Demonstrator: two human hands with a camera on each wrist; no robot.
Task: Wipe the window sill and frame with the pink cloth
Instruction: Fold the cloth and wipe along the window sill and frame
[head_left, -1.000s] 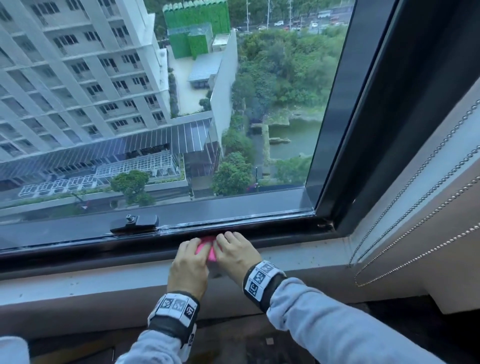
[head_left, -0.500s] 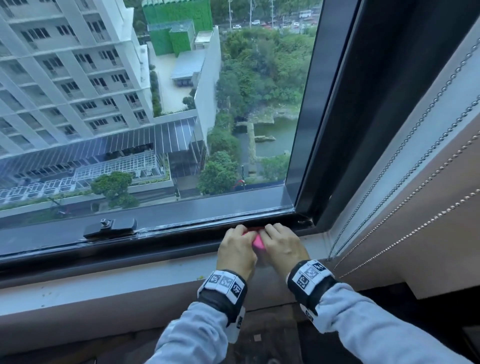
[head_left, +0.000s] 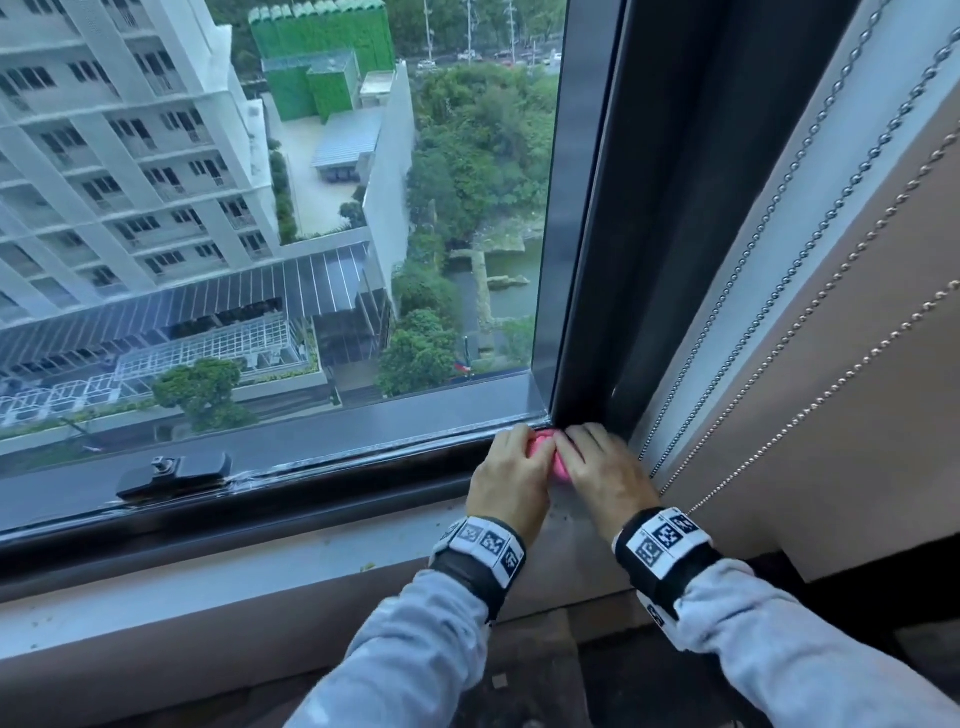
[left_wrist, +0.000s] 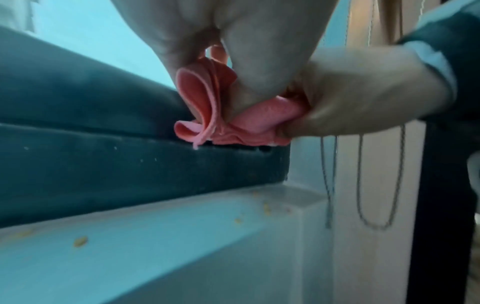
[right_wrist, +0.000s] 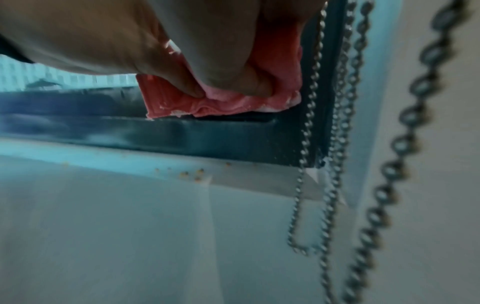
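Note:
The pink cloth (head_left: 551, 453) is bunched between both hands in the dark frame's bottom right corner (head_left: 587, 410). My left hand (head_left: 511, 478) grips its left part and my right hand (head_left: 605, 470) grips its right part, fingers curled over it. In the left wrist view the folded cloth (left_wrist: 233, 125) is pressed onto the dark lower frame rail (left_wrist: 130, 164). In the right wrist view the cloth (right_wrist: 233, 102) sits against the frame's vertical side, under my fingers (right_wrist: 233, 78). The pale sill (head_left: 260, 577) runs below the frame, with small crumbs on it.
Bead chains (head_left: 779, 312) of a blind hang just right of my right hand, against the beige wall panel (head_left: 857, 364). A black window latch (head_left: 174, 475) sits on the frame at the left. The glass (head_left: 311, 208) looks out on buildings and trees.
Both hands have slid the cloth rightward along the lower frame rail, from near the latch side to the right corner. The head view has followed them to the right.

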